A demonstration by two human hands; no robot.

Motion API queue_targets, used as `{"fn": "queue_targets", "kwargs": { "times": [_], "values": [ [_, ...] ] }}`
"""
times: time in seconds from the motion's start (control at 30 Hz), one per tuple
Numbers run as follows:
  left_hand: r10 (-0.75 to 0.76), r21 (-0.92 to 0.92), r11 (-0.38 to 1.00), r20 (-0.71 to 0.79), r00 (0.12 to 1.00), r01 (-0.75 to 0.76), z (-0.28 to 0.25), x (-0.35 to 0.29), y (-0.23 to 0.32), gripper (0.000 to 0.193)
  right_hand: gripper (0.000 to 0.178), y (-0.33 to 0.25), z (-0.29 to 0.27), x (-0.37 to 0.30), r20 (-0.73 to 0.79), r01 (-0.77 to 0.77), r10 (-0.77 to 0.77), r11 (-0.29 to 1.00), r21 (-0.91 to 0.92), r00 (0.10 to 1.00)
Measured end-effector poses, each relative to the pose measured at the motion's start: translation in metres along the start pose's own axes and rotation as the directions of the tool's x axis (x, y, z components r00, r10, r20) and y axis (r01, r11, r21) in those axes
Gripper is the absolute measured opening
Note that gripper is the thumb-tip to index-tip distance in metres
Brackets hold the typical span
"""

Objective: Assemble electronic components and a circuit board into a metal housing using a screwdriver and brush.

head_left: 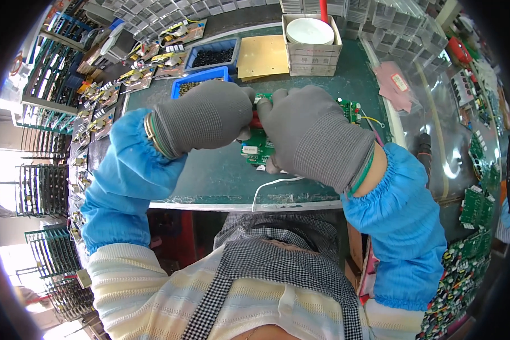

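Observation:
A green circuit board [259, 140] with white, black and other small parts lies under my hands at the middle of the bench, partly hidden by them. My left hand [208, 116], in a grey glove, is closed at the board's left edge; its fingertips are tucked away, and what they hold cannot be made out. The grey-gloved right hand [311, 127] covers much of the board and grips it, thumb low and fingers over the top. Something red [255, 120] shows between the hands. A yellow wire [373, 119] with a ring end sticks out at the board's right.
Beyond the left hand stand a small blue bin [177, 88] of brass-coloured pieces and a bin of black screws [212, 57]. Yellow sheets [262, 55] and a carton [313, 60] with a white tub [310, 30] sit behind. A screwdriver [424, 148] and several boards [477, 207] lie right.

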State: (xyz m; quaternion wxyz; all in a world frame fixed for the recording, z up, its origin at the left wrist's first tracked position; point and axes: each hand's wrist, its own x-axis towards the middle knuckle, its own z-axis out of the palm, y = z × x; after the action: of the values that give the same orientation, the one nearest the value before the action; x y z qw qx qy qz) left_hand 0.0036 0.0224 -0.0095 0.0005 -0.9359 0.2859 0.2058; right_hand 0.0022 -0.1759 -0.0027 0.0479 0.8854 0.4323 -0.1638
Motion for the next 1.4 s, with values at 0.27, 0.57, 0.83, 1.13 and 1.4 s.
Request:
{"fn": "queue_targets", "kwargs": {
  "times": [0.27,0.57,0.83,1.13,1.4],
  "values": [
    [0.105,0.093,0.992,-0.248,0.963,-0.084,-0.011,-0.034,-0.006,0.028,0.079,-0.005,0.003,-0.003,-0.049,-0.049,0.050,0.999,0.017,0.998],
    [0.175,0.063,0.983,-0.047,0.983,-0.172,-0.018,-0.002,-0.010,0.030,0.080,0.003,0.009,-0.002,0.012,-0.043,0.043,0.999,0.030,0.999],
    [0.084,0.017,0.996,-0.320,0.944,-0.083,0.023,-0.028,-0.008,0.023,0.081,-0.004,0.016,-0.008,-0.227,0.018,-0.023,0.999,-0.027,0.974],
    [-0.067,-0.505,0.828,-0.517,0.853,-0.241,0.083,-0.044,-0.043,0.031,0.085,-0.004,0.018,-0.006,-0.315,0.033,-0.064,0.994,-0.102,0.947],
    [-0.043,-0.419,0.876,-0.565,0.824,-0.241,0.101,-0.035,-0.035,0.025,0.098,-0.010,0.008,-0.007,-0.192,-0.038,0.026,0.997,-0.063,0.981]
  ]
}}
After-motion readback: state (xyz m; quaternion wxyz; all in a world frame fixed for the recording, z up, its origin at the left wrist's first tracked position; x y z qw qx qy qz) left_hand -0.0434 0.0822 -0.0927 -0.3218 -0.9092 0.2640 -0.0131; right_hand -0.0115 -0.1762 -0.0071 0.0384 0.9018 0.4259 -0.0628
